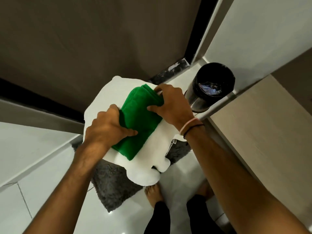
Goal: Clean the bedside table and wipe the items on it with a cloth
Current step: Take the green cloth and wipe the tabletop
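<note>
A folded green cloth [140,122] lies on top of a white fluffy item [152,159], which is held up above the floor in the middle of the head view. My left hand [104,127] grips the cloth's lower left side together with the white item, thumb pressed onto the green fabric. My right hand [172,105] pinches the cloth's upper right end, and its wrist carries thin bands. What lies under the white item is hidden. No bedside table shows.
A black cylindrical bin [231,76] stands at the right by a white wall corner. A beige surface [253,124] runs along the right. A grey shaggy rug [114,183] lies on glossy white tiles below, with my bare feet [153,191] beside it. A dark panel [84,39] fills the back.
</note>
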Demonstrator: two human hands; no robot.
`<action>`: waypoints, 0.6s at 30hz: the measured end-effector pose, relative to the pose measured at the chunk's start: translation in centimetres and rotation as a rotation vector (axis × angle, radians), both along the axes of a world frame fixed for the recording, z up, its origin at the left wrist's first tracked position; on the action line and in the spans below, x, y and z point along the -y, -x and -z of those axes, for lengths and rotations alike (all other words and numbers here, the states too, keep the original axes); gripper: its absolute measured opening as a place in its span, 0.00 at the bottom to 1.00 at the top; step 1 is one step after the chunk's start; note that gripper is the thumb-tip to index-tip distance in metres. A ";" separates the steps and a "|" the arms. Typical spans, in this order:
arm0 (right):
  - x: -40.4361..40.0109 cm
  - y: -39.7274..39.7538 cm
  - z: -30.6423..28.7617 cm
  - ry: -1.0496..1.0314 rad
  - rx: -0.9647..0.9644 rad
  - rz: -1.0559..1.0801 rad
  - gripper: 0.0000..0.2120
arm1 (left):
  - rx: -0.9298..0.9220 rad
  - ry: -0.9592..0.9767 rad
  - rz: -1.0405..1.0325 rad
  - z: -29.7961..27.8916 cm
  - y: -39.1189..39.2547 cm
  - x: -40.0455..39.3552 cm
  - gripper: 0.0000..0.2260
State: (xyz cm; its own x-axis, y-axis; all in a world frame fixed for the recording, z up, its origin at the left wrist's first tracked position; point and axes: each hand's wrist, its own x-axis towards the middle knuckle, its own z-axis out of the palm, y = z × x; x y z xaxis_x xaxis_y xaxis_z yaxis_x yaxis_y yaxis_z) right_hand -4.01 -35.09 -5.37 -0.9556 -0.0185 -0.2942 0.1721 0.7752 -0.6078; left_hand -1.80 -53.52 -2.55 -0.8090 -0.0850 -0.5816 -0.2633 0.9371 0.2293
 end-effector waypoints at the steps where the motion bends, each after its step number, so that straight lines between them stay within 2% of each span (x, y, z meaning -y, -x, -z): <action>1: -0.2 0.0 0.0 0.030 0.005 0.010 0.26 | 0.015 -0.033 -0.017 -0.1 0.5 0.0 0.34; 4: -2.1 -0.8 -0.5 0.166 -0.018 0.077 0.20 | -0.017 -0.129 -0.034 -1.4 2.0 -0.4 0.24; 5: -3.0 -1.3 -0.6 0.264 -0.008 0.132 0.18 | -0.026 -0.183 -0.025 -2.2 2.3 -0.6 0.18; 7: -6.6 -2.7 -0.9 0.594 0.064 0.316 0.17 | -0.031 -0.346 0.016 -3.6 3.3 -3.0 0.10; 9: -10.1 -4.5 -1.1 0.903 0.106 0.491 0.19 | -0.036 -0.482 0.106 -5.0 4.2 -6.1 0.11; 10: -12.7 -5.7 -1.0 0.978 0.107 0.589 0.21 | -0.019 -0.535 0.177 -5.0 4.7 -8.8 0.12; 13: -19.0 -9.6 0.2 1.060 0.033 0.873 0.23 | 0.013 -0.659 0.309 -4.2 5.5 -16.8 0.16; 18: -28.6 -19.5 4.3 0.935 -0.093 1.393 0.19 | 0.051 -0.798 0.450 1.5 1.4 -32.6 0.25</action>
State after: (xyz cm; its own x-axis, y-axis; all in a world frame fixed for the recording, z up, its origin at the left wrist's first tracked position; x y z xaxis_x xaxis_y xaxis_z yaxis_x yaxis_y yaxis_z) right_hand 15.49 -6.49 -9.68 -0.4049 0.6742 -0.6176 0.3080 -0.5354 -0.7864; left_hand -3.21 -20.90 -4.05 -0.6405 0.6740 -0.3681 0.0606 0.5222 0.8507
